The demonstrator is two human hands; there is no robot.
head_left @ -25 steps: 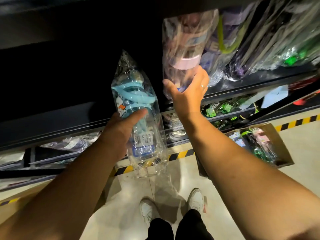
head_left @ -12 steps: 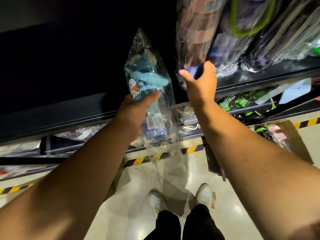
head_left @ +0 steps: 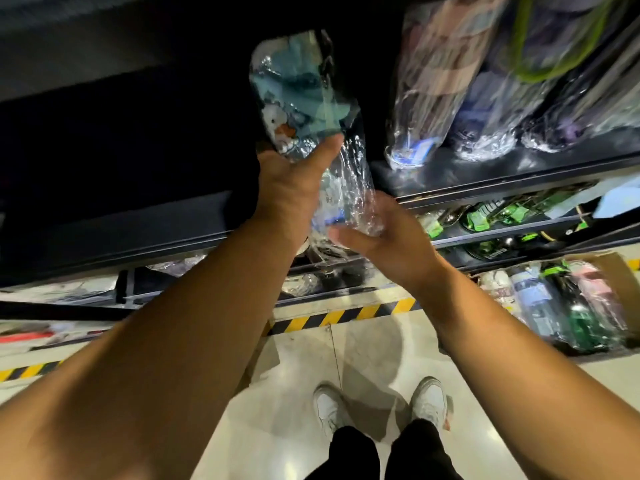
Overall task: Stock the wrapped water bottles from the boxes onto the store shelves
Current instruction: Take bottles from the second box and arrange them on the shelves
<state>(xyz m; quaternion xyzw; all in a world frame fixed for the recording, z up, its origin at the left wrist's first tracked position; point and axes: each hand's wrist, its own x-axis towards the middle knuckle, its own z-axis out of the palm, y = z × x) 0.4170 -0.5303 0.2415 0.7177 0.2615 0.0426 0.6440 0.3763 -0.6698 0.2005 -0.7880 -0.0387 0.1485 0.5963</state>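
My left hand (head_left: 289, 188) grips a blue water bottle (head_left: 298, 98) in clear plastic wrap, held up in front of the dark upper shelf (head_left: 485, 174), its top end leaning into the shelf opening. My right hand (head_left: 384, 237) is under the bottle's lower end, its fingers touching the loose wrap there. Several wrapped bottles (head_left: 440, 81) stand in a row on the shelf to the right, pink, purple and dark ones.
A cardboard box (head_left: 620, 282) with several wrapped bottles lies on the floor at right. Lower shelves hold green-capped bottles (head_left: 481, 220) and other wrapped goods. Yellow-black tape (head_left: 346, 317) marks the floor edge. My white shoes (head_left: 429, 400) stand below.
My left hand has raised the blue bottle higher toward the shelf. My right hand has left the pink bottle on the shelf and come down to the blue bottle's lower end.
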